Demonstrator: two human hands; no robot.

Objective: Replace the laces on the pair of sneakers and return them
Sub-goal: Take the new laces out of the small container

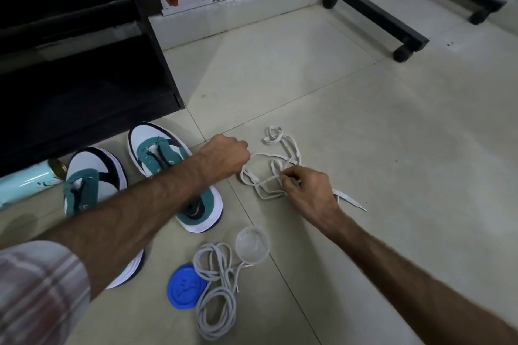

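— Right, head view: what am I seeing on the floor [364, 120]?

— Both sneakers [157, 159] stand unlaced by the dark shelf [84, 64]. My right hand [307, 190] pinches the flat white laces [276, 165], tangled just right of the sneakers. My left hand [227, 155] is curled at that lace's edge; gripping a strand, I think, but I can't tell.

— And the grey round laces [215, 283]?

— Coiled nearer me, beside a blue lid [183, 287] and clear cup [252, 244]. I judge we're untangling one lace; next I need a free tip to thread.

Teal-and-white sneakers [157, 173], off-white flat laces [276, 165], blue lid [185, 287], seemingly plaid sleeve [39, 288].
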